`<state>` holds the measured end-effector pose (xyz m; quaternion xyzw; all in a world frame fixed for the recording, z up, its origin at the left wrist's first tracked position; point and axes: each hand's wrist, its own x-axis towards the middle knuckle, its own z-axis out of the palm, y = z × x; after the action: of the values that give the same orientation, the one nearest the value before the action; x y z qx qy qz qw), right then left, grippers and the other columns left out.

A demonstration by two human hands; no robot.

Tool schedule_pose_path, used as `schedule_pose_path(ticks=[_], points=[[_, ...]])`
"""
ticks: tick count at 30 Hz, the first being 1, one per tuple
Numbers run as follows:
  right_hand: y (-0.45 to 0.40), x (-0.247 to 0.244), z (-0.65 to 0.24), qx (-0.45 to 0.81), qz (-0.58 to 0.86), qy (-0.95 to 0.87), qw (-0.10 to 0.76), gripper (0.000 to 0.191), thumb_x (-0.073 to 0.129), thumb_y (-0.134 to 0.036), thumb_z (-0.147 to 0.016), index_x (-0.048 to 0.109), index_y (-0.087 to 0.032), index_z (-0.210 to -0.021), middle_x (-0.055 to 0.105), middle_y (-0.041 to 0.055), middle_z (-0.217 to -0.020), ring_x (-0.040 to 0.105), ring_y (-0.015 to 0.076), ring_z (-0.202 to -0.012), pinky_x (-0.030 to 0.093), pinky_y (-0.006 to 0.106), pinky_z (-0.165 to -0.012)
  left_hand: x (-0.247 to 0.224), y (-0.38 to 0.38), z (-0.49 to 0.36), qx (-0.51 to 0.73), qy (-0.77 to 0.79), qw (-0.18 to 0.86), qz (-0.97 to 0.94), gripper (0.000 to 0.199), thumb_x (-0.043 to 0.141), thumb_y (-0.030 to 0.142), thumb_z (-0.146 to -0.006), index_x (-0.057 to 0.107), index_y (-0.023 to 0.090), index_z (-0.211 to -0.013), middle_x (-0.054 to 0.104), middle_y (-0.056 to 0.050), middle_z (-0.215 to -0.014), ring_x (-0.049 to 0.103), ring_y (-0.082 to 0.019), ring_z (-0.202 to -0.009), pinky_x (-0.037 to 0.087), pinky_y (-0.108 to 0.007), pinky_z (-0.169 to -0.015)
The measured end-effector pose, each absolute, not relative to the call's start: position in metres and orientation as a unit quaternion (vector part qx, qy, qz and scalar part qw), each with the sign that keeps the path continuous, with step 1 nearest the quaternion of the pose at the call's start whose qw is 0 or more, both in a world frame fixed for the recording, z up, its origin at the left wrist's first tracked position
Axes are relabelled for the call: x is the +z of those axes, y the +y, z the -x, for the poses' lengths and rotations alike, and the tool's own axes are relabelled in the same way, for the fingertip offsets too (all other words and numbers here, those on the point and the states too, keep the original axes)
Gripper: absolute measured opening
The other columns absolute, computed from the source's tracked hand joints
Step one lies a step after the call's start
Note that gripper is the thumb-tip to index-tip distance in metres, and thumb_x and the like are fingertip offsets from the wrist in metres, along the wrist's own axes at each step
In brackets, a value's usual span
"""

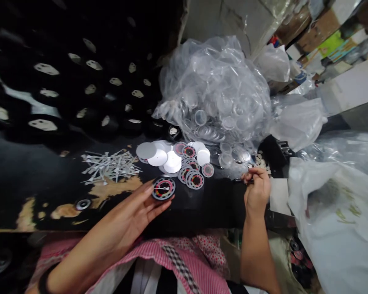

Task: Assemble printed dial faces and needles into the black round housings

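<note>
My left hand [138, 208] holds a round black gauge [163, 188] with a printed dial and a white needle across its face. Fingers bent together, my right hand [257, 190] is at a small heap of tiny pale pieces [260, 161]; what its fingertips hold, if anything, is too small to name. Between the hands lie printed dial discs [195, 179], beside blank silvery discs [172, 161]. Left of them is a pile of white needle-like pieces [110, 165]. Clear round covers [228, 157] spill from a large plastic bag [214, 90] behind the discs.
Many black round housings [44, 98] with pale plates stand at the back left. A small black ring [83, 204] rests on the worn black table [6, 183]. White plastic bags [337, 220] and a pale card [280, 196] are at the right.
</note>
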<state>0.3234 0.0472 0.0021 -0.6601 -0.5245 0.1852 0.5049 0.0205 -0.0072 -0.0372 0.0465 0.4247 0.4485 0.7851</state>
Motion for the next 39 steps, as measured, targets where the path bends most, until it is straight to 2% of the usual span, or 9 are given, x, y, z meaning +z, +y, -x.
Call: schedule_pose_path(ticks=[5,10,13,17,23,29,32,34,39], points=[[0.034,0.029,-0.292,0.053,0.655,-0.629,0.416,0.015,0.054,-0.017,-0.085,0.069,-0.021,-0.088,0.067,0.0059,-0.095,0.058,0.0238,-0.1,0.04,0.043,-0.097,-0.019,-0.004,-0.028,0.493,0.45,0.739,-0.09,0.035,0.072,0.044,-0.087,0.075,0.025,-0.116,0.07,-0.007,-0.13,0.064,-0.026,-0.12,0.061,-0.032,-0.09],[0.034,0.047,-0.203,0.202,0.464,-0.837,0.206,0.013,0.055,-0.019,-0.094,0.067,-0.02,-0.098,0.07,0.0047,-0.091,0.06,0.0211,-0.087,0.042,0.036,-0.082,-0.005,-0.001,-0.031,0.495,0.483,0.715,-0.104,0.038,0.085,0.051,-0.07,0.08,0.028,-0.1,0.078,-0.004,-0.111,0.072,-0.023,-0.102,0.061,-0.028,-0.083],[0.039,0.039,-0.176,0.148,0.434,-0.878,0.136,0.017,0.052,-0.023,-0.098,0.066,-0.015,-0.093,0.069,0.008,-0.088,0.058,0.0236,-0.085,0.038,0.038,-0.078,-0.001,0.0,-0.026,0.482,0.493,0.715,-0.117,0.046,0.089,0.052,-0.063,0.08,0.028,-0.1,0.078,-0.004,-0.111,0.071,-0.026,-0.106,0.061,-0.03,-0.086],[0.044,0.028,-0.169,0.08,0.413,-0.899,0.119,0.017,0.049,-0.018,-0.096,0.064,-0.015,-0.088,0.067,0.0074,-0.084,0.058,0.0234,-0.081,0.034,0.037,-0.075,-0.003,0.001,-0.022,0.472,0.503,0.712,-0.129,0.042,0.09,0.05,-0.063,0.08,0.025,-0.096,0.078,-0.004,-0.11,0.07,-0.026,-0.108,0.06,-0.024,-0.082],[0.041,0.032,-0.155,0.153,0.491,-0.854,0.083,0.013,0.052,-0.019,-0.094,0.063,-0.014,-0.091,0.071,0.0064,-0.087,0.064,0.0209,-0.082,0.039,0.035,-0.078,-0.019,-0.004,-0.027,0.489,0.477,0.73,-0.022,0.038,0.096,0.043,-0.053,0.08,0.023,-0.081,0.079,-0.005,-0.086,0.076,-0.026,-0.083,0.063,-0.027,-0.068],[0.074,0.04,-0.173,0.335,0.467,-0.813,0.093,0.015,0.055,-0.018,-0.094,0.07,-0.019,-0.097,0.073,0.0018,-0.089,0.064,0.0149,-0.077,0.043,0.027,-0.071,-0.019,-0.002,-0.023,0.51,0.505,0.693,-0.078,0.041,0.09,0.046,-0.063,0.081,0.026,-0.097,0.074,-0.007,-0.122,0.066,-0.032,-0.118,0.063,-0.03,-0.084],[0.112,0.031,-0.195,0.191,0.574,-0.782,0.148,0.026,0.051,-0.017,-0.095,0.07,-0.019,-0.113,0.07,0.009,-0.113,0.062,0.0221,-0.1,0.045,0.033,-0.085,-0.013,0.0,-0.021,0.523,0.51,0.678,-0.083,0.048,0.092,0.049,-0.059,0.081,0.024,-0.099,0.073,-0.008,-0.125,0.061,-0.035,-0.125,0.063,-0.032,-0.087],[0.135,0.02,-0.207,0.059,0.621,-0.775,0.104,0.038,0.053,-0.012,-0.091,0.066,-0.019,-0.125,0.061,0.0126,-0.135,0.053,0.0316,-0.119,0.041,0.045,-0.093,-0.01,0.001,-0.022,0.521,0.513,0.678,-0.073,0.051,0.094,0.049,-0.054,0.082,0.021,-0.094,0.075,-0.009,-0.118,0.063,-0.038,-0.121,0.064,-0.034,-0.084],[0.154,0.006,-0.224,0.017,0.608,-0.79,0.077,0.028,0.056,-0.02,-0.093,0.074,-0.027,-0.114,0.062,0.0066,-0.137,0.044,0.0362,-0.126,0.035,0.054,-0.098,-0.01,0.001,-0.022,0.509,0.509,0.692,-0.049,0.054,0.096,0.049,-0.048,0.082,0.018,-0.09,0.077,-0.011,-0.112,0.067,-0.035,-0.112,0.065,-0.034,-0.082]])
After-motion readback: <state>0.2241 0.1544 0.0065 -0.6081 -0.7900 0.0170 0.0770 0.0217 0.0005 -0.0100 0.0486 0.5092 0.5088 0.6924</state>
